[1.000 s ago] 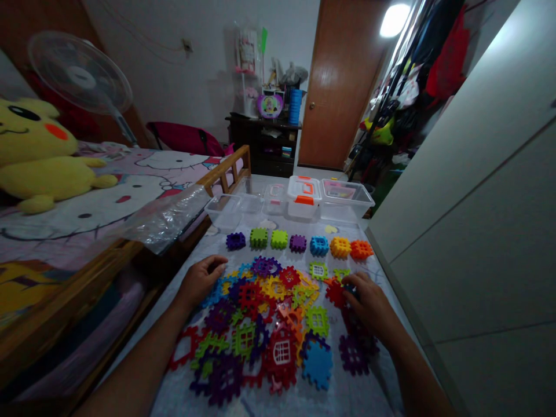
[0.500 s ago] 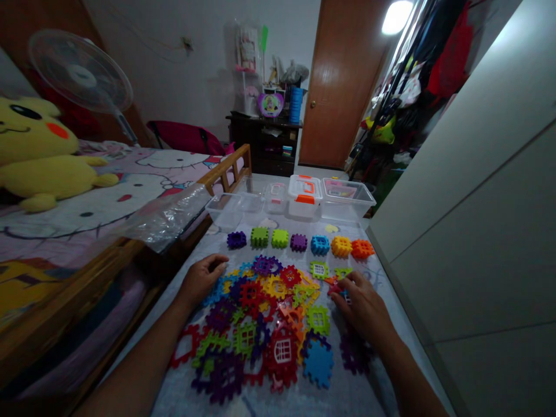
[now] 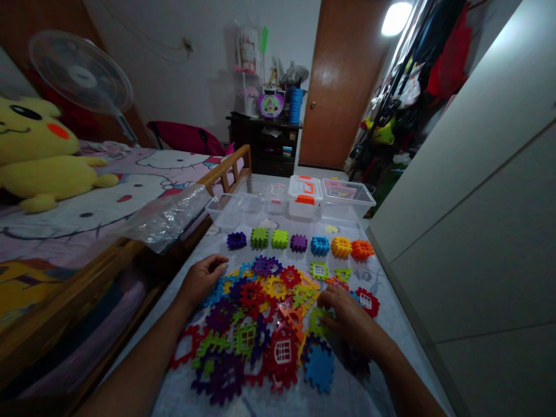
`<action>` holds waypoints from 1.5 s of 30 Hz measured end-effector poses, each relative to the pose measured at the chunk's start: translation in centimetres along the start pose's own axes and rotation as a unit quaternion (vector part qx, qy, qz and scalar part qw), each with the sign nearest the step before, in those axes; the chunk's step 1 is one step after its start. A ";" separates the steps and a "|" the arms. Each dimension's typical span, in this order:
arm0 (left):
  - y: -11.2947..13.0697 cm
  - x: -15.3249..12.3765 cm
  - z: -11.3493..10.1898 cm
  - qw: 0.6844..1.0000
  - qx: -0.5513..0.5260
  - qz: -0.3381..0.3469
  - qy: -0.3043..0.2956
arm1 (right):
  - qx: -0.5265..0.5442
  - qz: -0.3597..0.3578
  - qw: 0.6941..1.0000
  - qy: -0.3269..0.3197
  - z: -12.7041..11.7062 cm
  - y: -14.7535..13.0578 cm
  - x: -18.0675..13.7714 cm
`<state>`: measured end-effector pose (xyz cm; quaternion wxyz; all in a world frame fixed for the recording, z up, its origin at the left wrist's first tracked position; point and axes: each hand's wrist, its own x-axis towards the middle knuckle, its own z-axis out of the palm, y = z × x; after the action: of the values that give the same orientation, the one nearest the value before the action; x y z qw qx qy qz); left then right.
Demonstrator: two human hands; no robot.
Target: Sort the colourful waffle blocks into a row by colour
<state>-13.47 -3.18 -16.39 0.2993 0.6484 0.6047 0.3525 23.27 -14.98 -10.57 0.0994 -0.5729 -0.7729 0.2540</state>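
Note:
A pile of interlocking plastic building pieces in many colours lies on the cloth-covered table [image 3: 174, 399]. My left hand [image 3: 200, 282] rests at the pile's left edge by some blue pieces [image 3: 212, 296], thumb and fingers apart, holding nothing. At the right side, my right hand [image 3: 350, 317] is over a lime green square piece [image 3: 318, 319] with its fingers bent and spread; part of that piece is hidden. Beyond this hand lie a red piece with a white window [image 3: 367, 301], a green piece with a white window [image 3: 319, 270] and a green triangular piece [image 3: 343, 273].
A row of small colour-sorted stacks, among them a purple stack [image 3: 299, 242] and an orange stack [image 3: 362, 249], crosses the table behind the pile. Clear plastic boxes [image 3: 347, 200] stand at the far end. A bed with a wooden rail [image 3: 226, 165] is at left, a pale cabinet [image 3: 478, 231] at right.
My right hand has let go of the red window piece, leaving it on the table at right, and has moved left and nearer to me, over the lime green square. My left hand stays put.

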 end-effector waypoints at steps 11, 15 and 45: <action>-0.3 0.0 0.1 1.000 0.003 0.007 0.004 | -0.070 -0.003 0.993 0.093 0.7 0.4 0.4; -0.2 0.0 0.0 1.000 0.004 0.005 0.002 | -0.055 -0.020 0.998 0.037 0.3 0.5 -0.4; -0.3 0.0 0.0 1.000 0.016 -0.002 0.004 | -0.151 0.017 0.988 0.023 -2.1 3.9 8.0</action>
<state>-13.65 -3.11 -16.59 0.2872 0.6506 0.6125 0.3452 24.86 -6.12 -11.88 0.0247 -0.6001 -0.7900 0.1229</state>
